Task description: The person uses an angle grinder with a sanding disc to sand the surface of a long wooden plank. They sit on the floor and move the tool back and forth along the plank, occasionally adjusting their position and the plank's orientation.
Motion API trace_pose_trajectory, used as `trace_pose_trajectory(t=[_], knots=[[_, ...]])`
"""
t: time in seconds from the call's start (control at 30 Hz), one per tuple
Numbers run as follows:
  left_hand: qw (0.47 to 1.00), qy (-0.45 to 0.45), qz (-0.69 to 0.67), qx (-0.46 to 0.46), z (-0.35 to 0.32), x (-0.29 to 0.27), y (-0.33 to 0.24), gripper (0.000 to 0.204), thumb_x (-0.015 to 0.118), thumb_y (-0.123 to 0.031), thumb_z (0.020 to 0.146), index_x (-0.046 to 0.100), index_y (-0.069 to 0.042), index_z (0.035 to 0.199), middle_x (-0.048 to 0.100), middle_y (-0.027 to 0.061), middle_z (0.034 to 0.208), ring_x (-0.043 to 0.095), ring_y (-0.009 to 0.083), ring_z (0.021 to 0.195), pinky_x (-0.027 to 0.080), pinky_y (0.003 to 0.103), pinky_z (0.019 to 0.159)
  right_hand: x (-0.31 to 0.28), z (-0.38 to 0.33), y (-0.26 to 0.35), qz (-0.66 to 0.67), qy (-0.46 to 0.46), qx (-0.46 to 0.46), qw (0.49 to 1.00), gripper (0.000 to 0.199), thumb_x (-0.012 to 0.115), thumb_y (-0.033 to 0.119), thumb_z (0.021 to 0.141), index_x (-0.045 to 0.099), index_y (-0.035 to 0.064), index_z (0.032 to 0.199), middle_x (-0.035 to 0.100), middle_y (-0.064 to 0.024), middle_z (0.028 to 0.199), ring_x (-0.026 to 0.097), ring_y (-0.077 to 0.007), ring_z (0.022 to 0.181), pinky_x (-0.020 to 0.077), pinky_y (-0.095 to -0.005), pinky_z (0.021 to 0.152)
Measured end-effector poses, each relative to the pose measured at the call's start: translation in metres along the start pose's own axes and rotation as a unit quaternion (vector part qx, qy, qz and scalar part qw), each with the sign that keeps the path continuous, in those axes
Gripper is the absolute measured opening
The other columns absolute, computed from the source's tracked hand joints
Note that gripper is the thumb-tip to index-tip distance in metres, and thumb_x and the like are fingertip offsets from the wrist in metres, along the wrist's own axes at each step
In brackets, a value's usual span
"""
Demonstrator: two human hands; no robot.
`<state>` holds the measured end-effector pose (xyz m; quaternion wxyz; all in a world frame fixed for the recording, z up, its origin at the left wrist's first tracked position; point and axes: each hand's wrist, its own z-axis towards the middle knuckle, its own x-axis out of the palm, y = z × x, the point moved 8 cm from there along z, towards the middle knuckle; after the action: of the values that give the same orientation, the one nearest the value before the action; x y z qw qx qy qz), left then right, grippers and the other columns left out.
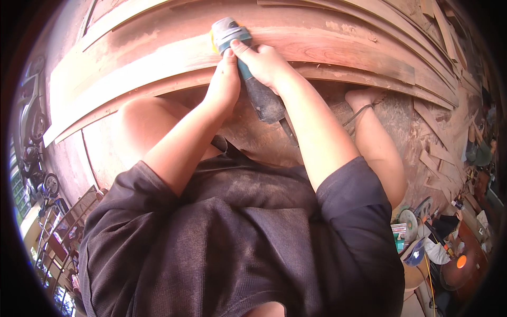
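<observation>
Both hands are wrapped round an angle grinder [263, 100] with a grey head, a teal middle and a dark, dusty rear body. My left hand [224, 79] closes on its left side just below the head. From the right, my right hand [263, 62] grips it, the thumb lying along the top near the head. The grinder's head rests over a long wooden plank [338, 50], where a yellow edge of a disc or guard shows at its left. What the disc touches is hidden beneath the head. A dark cord [289, 132] leaves the grinder's rear end.
More long boards [391, 18] lie stacked beyond the plank and to the right. Wood offcuts [441, 164] litter the floor at right. Tools and discs [412, 219] are piled at lower right. A parked motorbike [31, 116] and a metal rack [68, 222] stand at left.
</observation>
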<state>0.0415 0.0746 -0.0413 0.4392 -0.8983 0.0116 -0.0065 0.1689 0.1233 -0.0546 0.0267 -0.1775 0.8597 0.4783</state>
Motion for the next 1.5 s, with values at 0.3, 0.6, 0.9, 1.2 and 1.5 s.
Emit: trace_pose_trajectory(t=[0.3, 0.6, 0.9, 1.2, 1.5], knots=[[0.991, 0.072, 0.108, 0.039, 0.024, 0.136, 0.009, 0.086, 0.028, -0.067, 0.113, 0.055, 0.010, 0.139, 0.070, 0.0328, 0.126, 0.072, 0.0414, 0.119, 0.056, 0.050, 0.103, -0.130, -0.029, -0.063, 0.080, -0.006, 0.043, 0.996, 0.092, 0.068, 0.076, 0.096, 0.070, -0.0119, 0.124, 0.077, -0.0196, 0.109, 0.074, -0.0244, 0.098, 0.0584, -0.0357, 0.088], [0.946, 0.265, 0.185, 0.009, 0.044, 0.314, -0.015, 0.079, 0.040, -0.065, 0.112, 0.058, 0.007, 0.140, 0.074, 0.0235, 0.116, 0.078, 0.0348, 0.096, 0.067, 0.049, 0.078, -0.268, -0.089, -0.130, 0.324, -0.221, 0.098, 0.914, 0.079, 0.062, 0.065, 0.105, 0.063, -0.0044, 0.143, 0.073, -0.0186, 0.132, 0.073, -0.0248, 0.112, 0.0583, -0.0404, 0.099], [0.971, 0.085, 0.207, 0.079, 0.023, 0.177, 0.000, 0.070, 0.027, -0.056, 0.116, 0.055, -0.004, 0.153, 0.065, 0.0274, 0.142, 0.063, 0.0394, 0.134, 0.046, 0.049, 0.115, -0.158, -0.063, -0.083, 0.167, -0.070, 0.057, 0.982, 0.080, 0.067, 0.068, 0.101, 0.070, -0.0062, 0.131, 0.075, -0.0194, 0.119, 0.071, -0.0268, 0.110, 0.0559, -0.0389, 0.099], [0.996, 0.032, 0.067, 0.056, -0.010, 0.174, 0.050, 0.071, 0.027, -0.057, 0.118, 0.051, -0.001, 0.153, 0.068, 0.0205, 0.132, 0.070, 0.0265, 0.116, 0.057, 0.039, 0.100, -0.156, -0.072, -0.098, -0.037, -0.064, 0.033, 0.997, 0.089, 0.070, 0.073, 0.095, 0.070, -0.0134, 0.117, 0.077, -0.0223, 0.103, 0.075, -0.0266, 0.098, 0.0583, -0.0356, 0.087], [0.861, 0.211, 0.433, 0.166, 0.004, 0.336, -0.017, 0.075, 0.036, -0.063, 0.113, 0.062, 0.001, 0.141, 0.064, 0.0295, 0.145, 0.058, 0.0447, 0.139, 0.046, 0.049, 0.117, -0.298, -0.126, -0.175, 0.265, -0.292, -0.004, 0.919, 0.084, 0.070, 0.066, 0.100, 0.069, -0.0125, 0.130, 0.074, -0.0176, 0.122, 0.070, -0.0195, 0.106, 0.0537, -0.0323, 0.095]])
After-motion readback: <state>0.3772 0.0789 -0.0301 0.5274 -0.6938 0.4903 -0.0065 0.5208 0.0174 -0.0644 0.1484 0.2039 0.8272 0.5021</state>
